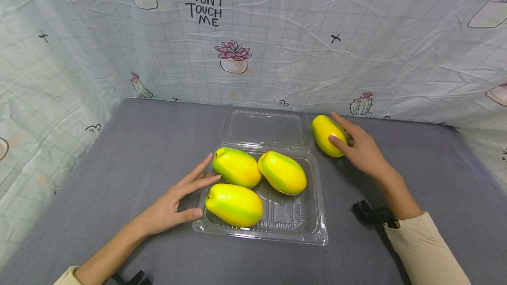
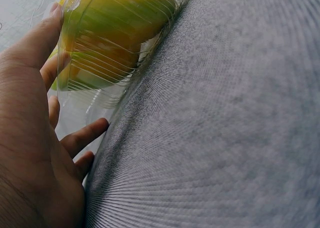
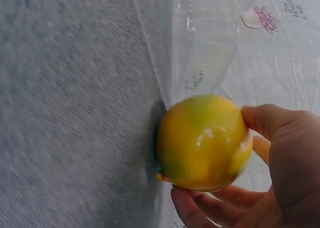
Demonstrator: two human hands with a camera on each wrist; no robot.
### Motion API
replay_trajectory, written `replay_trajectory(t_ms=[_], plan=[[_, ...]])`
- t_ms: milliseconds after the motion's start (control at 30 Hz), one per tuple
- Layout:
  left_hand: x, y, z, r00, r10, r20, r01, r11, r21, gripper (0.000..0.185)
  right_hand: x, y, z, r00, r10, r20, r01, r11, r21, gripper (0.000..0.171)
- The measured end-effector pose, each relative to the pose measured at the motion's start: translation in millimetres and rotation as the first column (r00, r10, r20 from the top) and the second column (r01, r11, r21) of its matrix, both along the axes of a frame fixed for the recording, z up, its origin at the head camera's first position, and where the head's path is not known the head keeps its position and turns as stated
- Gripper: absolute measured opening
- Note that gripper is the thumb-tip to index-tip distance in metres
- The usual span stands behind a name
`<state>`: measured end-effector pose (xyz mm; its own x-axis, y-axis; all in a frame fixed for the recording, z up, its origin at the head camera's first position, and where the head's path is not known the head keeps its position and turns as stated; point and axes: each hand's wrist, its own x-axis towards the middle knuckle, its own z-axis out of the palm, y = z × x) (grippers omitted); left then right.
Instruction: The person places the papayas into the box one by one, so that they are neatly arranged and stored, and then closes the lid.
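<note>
A clear plastic clamshell container (image 1: 293,232) lies with its lid (image 1: 265,129) folded back. In its base sit three yellow-green papayas: one at the back left (image 1: 237,167), one at the right (image 1: 282,173) and one at the front left (image 1: 234,205). My left hand (image 1: 178,201) rests at the container's left side, fingers spread and fairly straight, thumb at the rim. Right of the lid, my right hand (image 1: 362,148) grips a fourth papaya (image 1: 326,135) between thumb and fingers. In the right wrist view that papaya (image 3: 202,143) is at the grey surface.
A grey cloth (image 1: 158,135) covers the table. Behind it hangs a pale checked curtain (image 1: 285,56) with plant drawings, close to the lid and the gripped papaya. A black wrist strap (image 1: 372,214) sits on the right forearm.
</note>
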<state>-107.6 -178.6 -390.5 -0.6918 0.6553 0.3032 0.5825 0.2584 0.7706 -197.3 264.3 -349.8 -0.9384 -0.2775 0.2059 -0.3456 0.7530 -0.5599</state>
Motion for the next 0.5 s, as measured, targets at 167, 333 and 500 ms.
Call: replay_trajectory(t_ms=[167, 333, 500], plan=[[0.2, 0.2, 0.4, 1.0, -0.002, 0.002, 0.002, 1.0, 0.003, 0.061, 0.5, 4.8, 2.9, 0.999, 0.022, 0.046, -0.021, 0.999, -0.026, 0.059], [0.5, 0.0, 0.5, 1.0, 0.0, 0.004, 0.0, 1.0, 0.002, 0.061, 1.2, 5.0, 3.5, 0.999, 0.031, 0.036, -0.03, 0.999, -0.017, 0.058], [4.5, 4.6, 11.4, 1.0, 0.004, 0.0, -0.004, 1.0, 0.012, 0.059, 2.1, 4.4, 2.5, 1.0, 0.013, 0.016, -0.013, 1.0, 0.014, 0.056]])
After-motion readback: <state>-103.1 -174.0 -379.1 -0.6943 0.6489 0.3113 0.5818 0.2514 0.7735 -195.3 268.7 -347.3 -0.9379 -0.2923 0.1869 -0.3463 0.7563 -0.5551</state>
